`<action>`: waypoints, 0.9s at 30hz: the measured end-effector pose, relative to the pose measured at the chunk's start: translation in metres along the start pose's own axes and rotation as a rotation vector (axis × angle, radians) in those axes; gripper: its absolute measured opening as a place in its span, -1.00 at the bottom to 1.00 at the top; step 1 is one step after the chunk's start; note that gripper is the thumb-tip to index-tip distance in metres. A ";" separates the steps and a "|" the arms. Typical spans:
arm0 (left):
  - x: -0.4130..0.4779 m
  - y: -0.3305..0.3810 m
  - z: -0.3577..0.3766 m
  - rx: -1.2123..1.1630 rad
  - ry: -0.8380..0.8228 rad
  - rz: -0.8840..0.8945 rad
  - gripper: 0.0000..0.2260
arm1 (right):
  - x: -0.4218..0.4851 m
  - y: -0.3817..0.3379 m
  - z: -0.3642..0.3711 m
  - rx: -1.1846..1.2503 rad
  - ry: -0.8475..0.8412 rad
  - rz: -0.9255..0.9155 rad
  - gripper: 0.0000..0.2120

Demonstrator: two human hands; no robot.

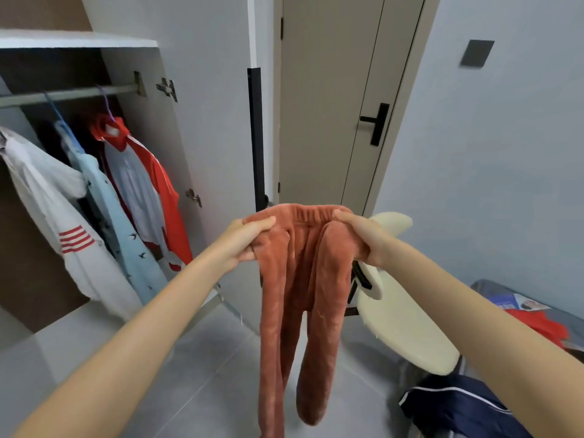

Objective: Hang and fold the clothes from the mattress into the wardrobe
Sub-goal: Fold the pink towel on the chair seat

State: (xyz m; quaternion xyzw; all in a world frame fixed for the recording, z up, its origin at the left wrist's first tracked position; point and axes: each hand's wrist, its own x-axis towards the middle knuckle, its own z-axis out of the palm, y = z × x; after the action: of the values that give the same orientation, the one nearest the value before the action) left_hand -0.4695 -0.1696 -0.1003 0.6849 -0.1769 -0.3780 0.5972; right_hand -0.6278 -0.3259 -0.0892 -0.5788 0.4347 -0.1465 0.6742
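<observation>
I hold up a pair of rust-orange fleece trousers (294, 295) by the waistband, legs hanging down over the floor. My left hand (249, 240) grips the left end of the waistband and my right hand (358, 235) grips the right end. The open wardrobe (132, 45) stands at the left, with a rail (66, 94) carrying a white shirt (60, 222), a light blue garment (126, 245) and a red and white top (148, 191) on hangers. At the far right, the mattress edge (493, 286) bears a red garment (537, 327).
A cream chair (407, 330) stands right behind the trousers. A dark navy garment (461, 409) lies at the lower right. The wardrobe door (215, 121) is swung open beside a closed beige room door (331, 105). Grey tiled floor (196, 374) lies below.
</observation>
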 end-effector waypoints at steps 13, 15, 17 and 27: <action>-0.019 0.016 0.006 0.032 -0.391 -0.015 -0.38 | -0.029 0.013 0.025 -0.371 -0.202 -0.454 -0.38; -0.020 0.017 0.000 0.129 -0.394 0.053 -0.41 | -0.030 0.013 0.027 -0.394 -0.145 -0.505 -0.42; -0.020 0.015 -0.008 0.144 -0.352 0.100 -0.48 | -0.030 0.015 0.028 -0.397 -0.087 -0.532 -0.51; -0.019 -0.026 -0.019 0.107 -0.241 0.141 -0.38 | -0.045 0.001 0.020 -0.014 -0.327 -0.418 -0.54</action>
State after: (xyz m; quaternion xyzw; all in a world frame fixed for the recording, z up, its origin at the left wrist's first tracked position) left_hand -0.4739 -0.1378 -0.1188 0.6513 -0.3150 -0.4046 0.5593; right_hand -0.6385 -0.2812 -0.0723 -0.6766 0.1923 -0.1841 0.6866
